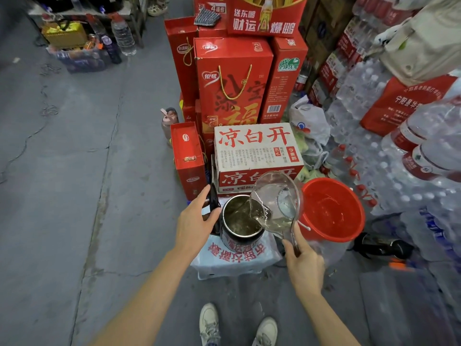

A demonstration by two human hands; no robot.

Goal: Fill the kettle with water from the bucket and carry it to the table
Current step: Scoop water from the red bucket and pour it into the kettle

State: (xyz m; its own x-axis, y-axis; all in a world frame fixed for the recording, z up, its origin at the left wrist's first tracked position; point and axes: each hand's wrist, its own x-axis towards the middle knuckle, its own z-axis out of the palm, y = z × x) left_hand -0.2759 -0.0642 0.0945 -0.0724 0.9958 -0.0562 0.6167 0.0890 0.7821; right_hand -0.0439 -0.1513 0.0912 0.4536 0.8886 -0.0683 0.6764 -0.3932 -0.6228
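Observation:
A steel kettle (237,236) with a red label stands open on a white printed bag (232,260) laid over a low stool. My left hand (197,221) holds its black lid (214,199) tipped up at the kettle's left side. My right hand (303,265) grips the handle of a clear plastic scoop (277,203), which is tilted left over the kettle's mouth. Water runs from the scoop into the kettle. The red bucket (331,208) stands just right of the kettle with water in it.
Red gift cartons (232,81) and a white carton (257,151) are stacked right behind the kettle. Shrink-wrapped packs of bottled water (389,156) fill the right side. A black object (384,245) lies on the floor by the bucket. Grey concrete floor (74,171) stretches to the left. My shoes (237,325) are below.

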